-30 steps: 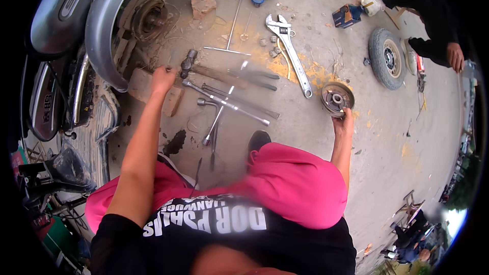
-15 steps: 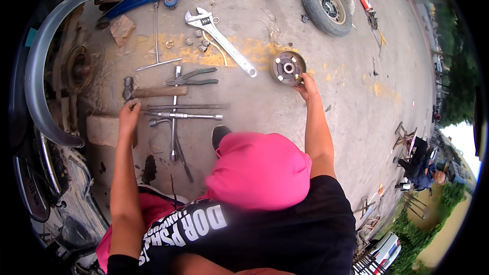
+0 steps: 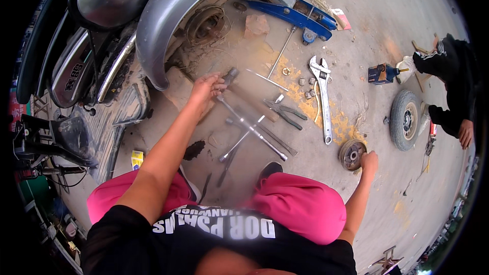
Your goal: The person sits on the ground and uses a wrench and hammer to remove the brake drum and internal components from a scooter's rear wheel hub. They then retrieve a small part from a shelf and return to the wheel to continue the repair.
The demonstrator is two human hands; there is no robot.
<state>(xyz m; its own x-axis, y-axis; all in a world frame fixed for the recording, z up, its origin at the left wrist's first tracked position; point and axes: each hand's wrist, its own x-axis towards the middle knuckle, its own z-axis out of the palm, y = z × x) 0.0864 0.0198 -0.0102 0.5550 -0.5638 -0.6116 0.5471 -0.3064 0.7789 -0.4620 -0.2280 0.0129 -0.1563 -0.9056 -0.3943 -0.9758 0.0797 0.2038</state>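
Note:
My left hand (image 3: 208, 87) is stretched out beside the head of a hammer (image 3: 254, 101), its fingers loosely apart and slightly blurred. Whether the fingertips touch the hammer I cannot tell. Low at the right, my right hand (image 3: 370, 162) grips the rim of a round metal brake drum (image 3: 351, 154), which has a hole at its centre. Below the hammer lies a cross-shaped lug wrench (image 3: 270, 146) with metal bars around it. Pliers (image 3: 289, 115) rest by the hammer's handle, and a large adjustable wrench (image 3: 326, 107) lies between them and the drum.
A vehicle's grey fender (image 3: 168, 25) curves over a bare hub (image 3: 205, 24) at the upper left. Beyond the tools are a T-handle wrench (image 3: 275, 66), a blue floor jack (image 3: 285, 12) and a brick (image 3: 256, 25). A tyre (image 3: 405, 120) lies right, near another person's hand (image 3: 465, 133).
The view has swung left, bringing more of the vehicle in. My left hand has shifted up beside the hammer head, its fingers looser. My right hand still holds the brake drum.

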